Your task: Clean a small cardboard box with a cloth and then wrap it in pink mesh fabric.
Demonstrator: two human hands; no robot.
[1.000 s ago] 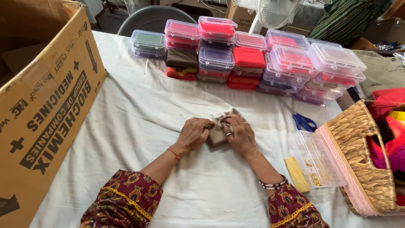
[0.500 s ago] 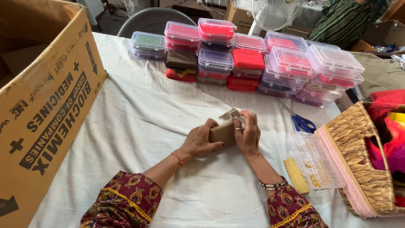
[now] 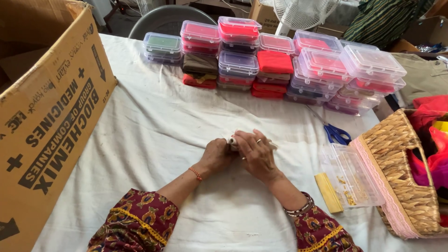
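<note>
My left hand [image 3: 217, 156] and my right hand [image 3: 254, 154] meet on the white cloth-covered table [image 3: 154, 130], close in front of me. Both are closed around a small folded piece of fabric [image 3: 232, 140]; only a pale corner of it shows between the fingers, the rest is hidden. A ring sits on a finger of my right hand. Beyond the hands stand stacks of clear lidded plastic boxes [image 3: 275, 65] holding folded red, brown and purple fabric.
A large open cardboard box [image 3: 46, 107] fills the left side. At right lie blue-handled scissors [image 3: 336, 133], an open clear compartment box [image 3: 352, 175] and a woven basket [image 3: 403, 172] of bright fabric. A chair and a fan stand behind the table.
The brown fabric piece, held up and open between the hands before, is now folded small and almost covered by both hands, lower on the table.
</note>
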